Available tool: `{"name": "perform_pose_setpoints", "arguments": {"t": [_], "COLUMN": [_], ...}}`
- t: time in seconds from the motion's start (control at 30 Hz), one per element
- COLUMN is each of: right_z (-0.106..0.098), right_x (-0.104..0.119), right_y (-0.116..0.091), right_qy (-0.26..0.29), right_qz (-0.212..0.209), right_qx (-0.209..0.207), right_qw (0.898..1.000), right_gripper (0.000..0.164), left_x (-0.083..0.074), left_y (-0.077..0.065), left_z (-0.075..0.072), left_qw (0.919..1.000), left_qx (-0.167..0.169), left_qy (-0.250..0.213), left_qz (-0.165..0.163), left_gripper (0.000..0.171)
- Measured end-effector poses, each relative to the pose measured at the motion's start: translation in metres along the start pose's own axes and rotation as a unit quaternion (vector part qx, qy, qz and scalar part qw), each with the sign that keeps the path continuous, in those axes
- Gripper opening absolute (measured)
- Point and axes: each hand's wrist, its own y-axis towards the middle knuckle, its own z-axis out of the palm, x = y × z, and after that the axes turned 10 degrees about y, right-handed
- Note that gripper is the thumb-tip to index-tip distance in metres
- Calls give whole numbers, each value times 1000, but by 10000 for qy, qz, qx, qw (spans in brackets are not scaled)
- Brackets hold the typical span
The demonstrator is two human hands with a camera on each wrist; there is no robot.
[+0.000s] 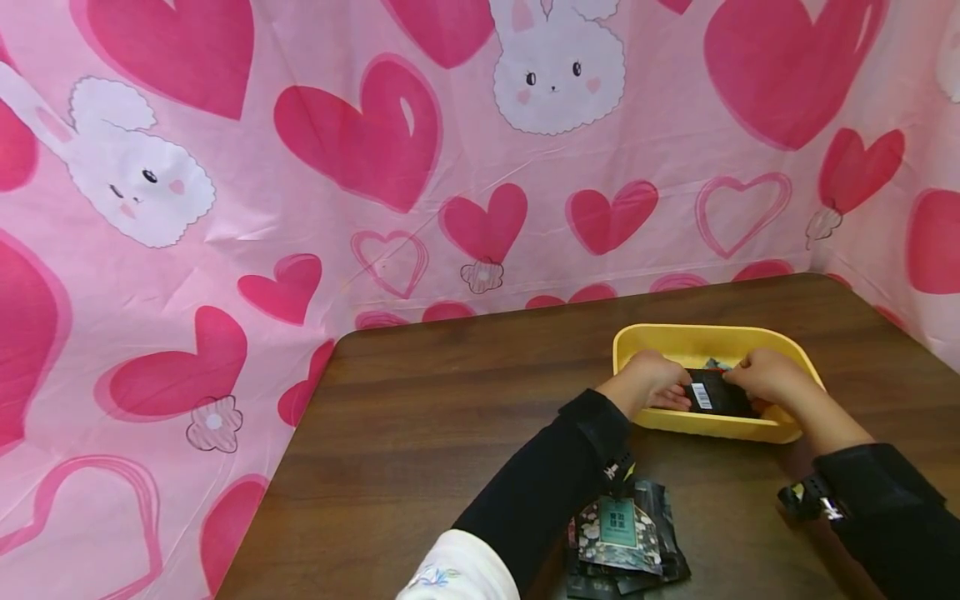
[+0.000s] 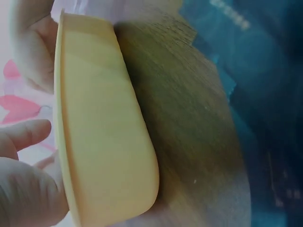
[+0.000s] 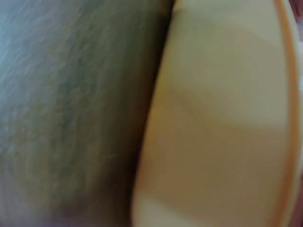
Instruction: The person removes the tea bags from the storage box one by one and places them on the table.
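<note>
A black packet (image 1: 722, 393) with a white barcode label lies inside the yellow tray (image 1: 701, 426). My left hand (image 1: 651, 385) holds the packet's left edge, and my right hand (image 1: 772, 379) pinches it near its upper right corner. In the left wrist view my left hand (image 2: 28, 189) shows beyond the tray's rim, but the packet is hidden. The right wrist view takes in only the tray's outer wall (image 3: 222, 118), blurred. A small blue-green piece (image 1: 716, 364) peeks out behind the packet.
A stack of dark packets (image 1: 663, 533) lies on the wooden table (image 1: 450, 433) in front of the tray, partly behind my left forearm. Its top packet (image 1: 618, 537) is floral with a green label. A pink heart-patterned cloth (image 1: 540, 167) hangs behind the table.
</note>
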Motion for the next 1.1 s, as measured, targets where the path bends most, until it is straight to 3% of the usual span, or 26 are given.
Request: {"name": "perform_pose_setpoints", "arguments": {"t": [0.07, 0.17, 0.27, 0.5, 0.7, 0.87, 1.1], "right_z": [-1, -4, -6, 1, 23, 46, 73], "right_x": [4, 13, 25, 50, 66, 69, 64], "right_y": [-1, -5, -11, -30, -48, -61, -70], "right_qy": [203, 521, 837, 1518, 1942, 2185, 2617], "right_qz": [-109, -263, -441, -732, -1014, -1121, -1247], "right_qx": [-67, -218, -385, -283, -131, 186, 867], "right_qw": [9997, 9981, 9948, 9853, 9756, 9692, 9531], "right_gripper": [28, 31, 37, 45, 48, 44, 38], "left_x": [0, 0, 1, 11, 29, 55, 91], "left_y": [0, 0, -6, -32, -54, -66, -83], "left_z": [1, -3, -15, -60, -92, -106, -108], "left_qw": [9984, 9912, 9891, 9905, 9903, 9899, 9910], "left_qx": [-405, -919, -996, -348, 20, 436, 787], "left_qy": [359, 850, 793, 151, 143, 151, 7], "left_qz": [145, 425, 739, 1322, 1380, 1339, 1082], "left_gripper": [13, 21, 26, 12, 10, 10, 17]}}
